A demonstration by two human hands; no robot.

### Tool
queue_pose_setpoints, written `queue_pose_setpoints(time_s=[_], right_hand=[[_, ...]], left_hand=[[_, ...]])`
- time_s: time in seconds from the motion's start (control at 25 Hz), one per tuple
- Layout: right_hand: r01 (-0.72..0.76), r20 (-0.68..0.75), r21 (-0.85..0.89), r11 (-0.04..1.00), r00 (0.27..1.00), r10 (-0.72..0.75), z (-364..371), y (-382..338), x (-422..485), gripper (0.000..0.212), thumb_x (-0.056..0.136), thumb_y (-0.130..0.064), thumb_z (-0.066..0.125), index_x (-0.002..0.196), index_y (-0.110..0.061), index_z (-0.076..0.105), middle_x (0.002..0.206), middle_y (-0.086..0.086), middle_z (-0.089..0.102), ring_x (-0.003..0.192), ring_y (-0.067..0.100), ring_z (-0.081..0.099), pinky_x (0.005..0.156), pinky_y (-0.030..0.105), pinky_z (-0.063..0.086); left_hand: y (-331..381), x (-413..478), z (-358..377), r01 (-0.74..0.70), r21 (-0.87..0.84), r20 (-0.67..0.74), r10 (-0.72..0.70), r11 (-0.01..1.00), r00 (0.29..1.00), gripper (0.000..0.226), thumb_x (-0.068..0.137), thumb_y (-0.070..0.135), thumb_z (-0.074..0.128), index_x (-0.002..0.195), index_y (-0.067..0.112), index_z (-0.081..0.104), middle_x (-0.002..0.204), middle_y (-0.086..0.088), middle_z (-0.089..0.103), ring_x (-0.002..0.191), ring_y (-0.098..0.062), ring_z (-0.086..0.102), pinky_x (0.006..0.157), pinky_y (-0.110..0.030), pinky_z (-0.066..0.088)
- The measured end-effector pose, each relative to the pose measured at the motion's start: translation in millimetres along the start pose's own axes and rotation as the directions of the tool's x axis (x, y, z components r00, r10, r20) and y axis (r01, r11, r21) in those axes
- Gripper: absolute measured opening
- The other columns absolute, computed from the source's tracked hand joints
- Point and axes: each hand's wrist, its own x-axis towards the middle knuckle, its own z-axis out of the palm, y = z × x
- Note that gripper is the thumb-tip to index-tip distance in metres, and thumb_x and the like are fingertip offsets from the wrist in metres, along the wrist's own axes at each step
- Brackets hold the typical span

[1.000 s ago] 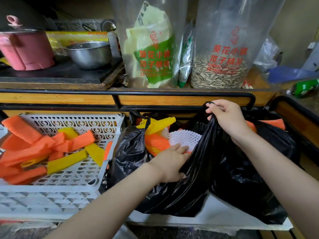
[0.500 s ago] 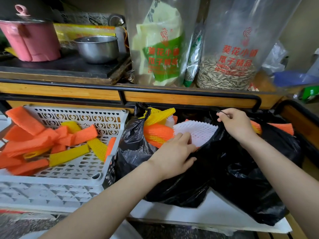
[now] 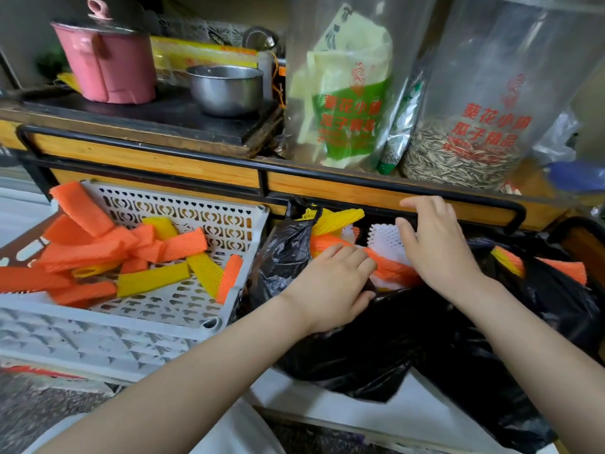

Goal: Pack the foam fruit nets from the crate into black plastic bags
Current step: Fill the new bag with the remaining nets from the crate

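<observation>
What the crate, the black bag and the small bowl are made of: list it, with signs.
Crate: seemingly moulded plastic, white and matte, with punched lattice walls. Black bag: thin plastic film, glossy, crinkled. Small bowl: probably stainless steel, dull grey sheen.

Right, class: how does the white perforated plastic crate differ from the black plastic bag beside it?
The white perforated plastic crate is rigid and full of holes; the black plastic bag is soft and crinkled. The crate's foam nets lie spread out; the bag's are bunched at its mouth. Both hold orange and yellow nets.
</observation>
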Motion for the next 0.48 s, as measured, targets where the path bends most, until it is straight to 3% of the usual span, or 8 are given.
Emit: queue_pose_setpoints(time_s=[0.12, 0.28, 0.48], right_hand=[[0.18, -0.071, 0.057, 0.982, 0.982, -0.176, 8, -46, 5, 0.021, 0.093, -0.013, 0.051, 0.113, -0.007, 0.055, 0.11, 0.009, 0.054, 0.108, 0.028, 0.048, 0.095, 0.039, 0.038], [0.348, -0.038, 0.136, 0.928, 0.938, -0.346, 44, -114, 17, 0.017, 0.093, -0.011, 0.051, 0.11, -0.01, 0.056, 0.104, 0.002, 0.053, 0.101, 0.019, 0.048, 0.088, 0.029, 0.039], [0.464, 0.162, 0.185, 0.866, 0.855, -0.493, 127, -191, 42, 0.026, 0.097, -0.018, 0.044, 0.123, -0.017, 0.049, 0.119, -0.002, 0.046, 0.114, 0.012, 0.042, 0.093, 0.021, 0.032]], left_hand=[[-36, -36, -18, 0.068, 0.071, -0.083, -0.062, 0.995, 0.995, 0.03, 0.086, 0.036, 0.036, 0.096, 0.015, 0.056, 0.093, -0.003, 0.055, 0.088, -0.022, 0.052, 0.081, -0.033, 0.04], [-112, -107, -36, 0.28, 0.203, -0.086, -0.267, 0.938, 0.96, 0.033, 0.087, 0.037, 0.034, 0.092, 0.017, 0.058, 0.089, -0.001, 0.058, 0.081, -0.019, 0.055, 0.074, -0.032, 0.046], [-215, -188, -38, 0.527, 0.301, 0.033, -0.561, 0.795, 0.827, 0.036, 0.088, 0.038, 0.054, 0.114, 0.013, 0.058, 0.109, -0.008, 0.059, 0.101, -0.027, 0.056, 0.086, -0.039, 0.044]])
